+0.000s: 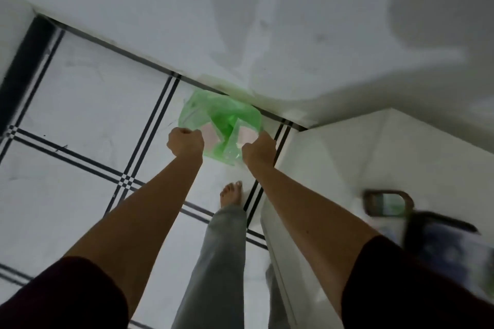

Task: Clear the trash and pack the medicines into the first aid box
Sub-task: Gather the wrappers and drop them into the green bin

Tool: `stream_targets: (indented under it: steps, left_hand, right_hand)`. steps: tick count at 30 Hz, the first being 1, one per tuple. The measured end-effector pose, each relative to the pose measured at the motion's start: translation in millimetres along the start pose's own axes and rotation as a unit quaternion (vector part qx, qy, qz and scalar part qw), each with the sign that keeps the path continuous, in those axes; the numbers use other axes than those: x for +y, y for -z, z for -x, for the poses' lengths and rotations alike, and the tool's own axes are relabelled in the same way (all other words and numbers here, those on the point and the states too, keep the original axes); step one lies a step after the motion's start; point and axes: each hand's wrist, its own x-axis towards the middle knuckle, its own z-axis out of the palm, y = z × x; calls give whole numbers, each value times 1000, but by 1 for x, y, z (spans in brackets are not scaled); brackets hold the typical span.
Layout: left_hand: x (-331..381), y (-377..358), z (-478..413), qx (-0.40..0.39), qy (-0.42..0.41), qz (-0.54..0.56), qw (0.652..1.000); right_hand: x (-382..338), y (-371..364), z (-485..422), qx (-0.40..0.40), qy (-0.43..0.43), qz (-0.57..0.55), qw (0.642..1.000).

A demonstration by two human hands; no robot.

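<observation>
Left hand [185,142], right hand [258,151] both clenched on green bag [222,115] rim; pale packets [243,136] inside.

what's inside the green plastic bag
Through the translucent green plastic bag, two pale pinkish flat pieces show; what they are is unclear. Anything deeper is hidden by the folds.

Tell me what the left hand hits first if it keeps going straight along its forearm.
Probably the green bag, which the left hand already grips at its edge; beyond that comes the wall base. Depth is hard to judge.
</observation>
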Motion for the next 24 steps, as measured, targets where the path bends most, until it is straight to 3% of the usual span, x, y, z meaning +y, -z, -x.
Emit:
stream_targets:
  steps: [5, 9, 15, 19, 24]
  left_hand:
    - [-19, -57, -71, -48, -5, -60, 997]
    - [-31, -67, -94, -72, -57, -146, 985]
    - [-26, -46, -68, -114, -248, -245, 930]
    - [-3, -16, 1, -126, -365, -257, 886]
    - [26, 46, 146, -113, -483, -251, 831]
  right_hand:
    - [-3, -76, -78, -77, -21, 41, 996]
    - [6, -106, -101, -138, -8, 110, 984]
    - [9, -86, -74, -51, 190, 251, 948]
    - [7, -35, -19, 19, 251, 245, 936]
    - [20, 73, 90, 91, 304, 243, 917]
